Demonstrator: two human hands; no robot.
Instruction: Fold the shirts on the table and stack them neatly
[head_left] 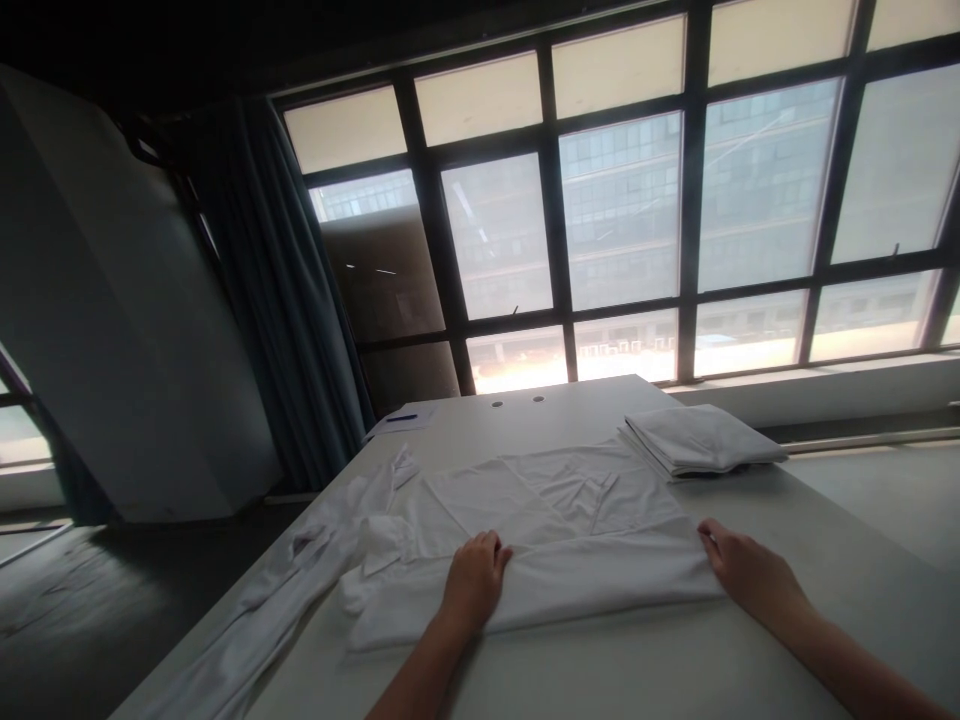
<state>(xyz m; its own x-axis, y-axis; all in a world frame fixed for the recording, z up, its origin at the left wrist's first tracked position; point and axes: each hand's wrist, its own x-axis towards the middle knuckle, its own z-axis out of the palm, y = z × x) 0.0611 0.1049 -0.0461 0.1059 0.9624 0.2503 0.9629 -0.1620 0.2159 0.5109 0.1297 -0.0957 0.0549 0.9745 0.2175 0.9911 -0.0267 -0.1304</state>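
Note:
A white garment [525, 500], perhaps a coat or shirt, lies spread on the white table, with its near side folded over in a long band. My left hand [476, 575] is closed on the upper edge of that band, near its middle. At the band's right end my right hand [739, 565] pinches the cloth between thumb and fingers. Creases and a pocket-like patch show on the garment's far part. Its left end is bunched up.
A folded stack of white cloth [701, 438] sits on the table [600, 670] at the back right. Crumpled white cloth [300, 570] runs along the left edge. Farther back lie paper and a blue pen [402, 417]. Windows and a dark curtain [277, 280] stand beyond.

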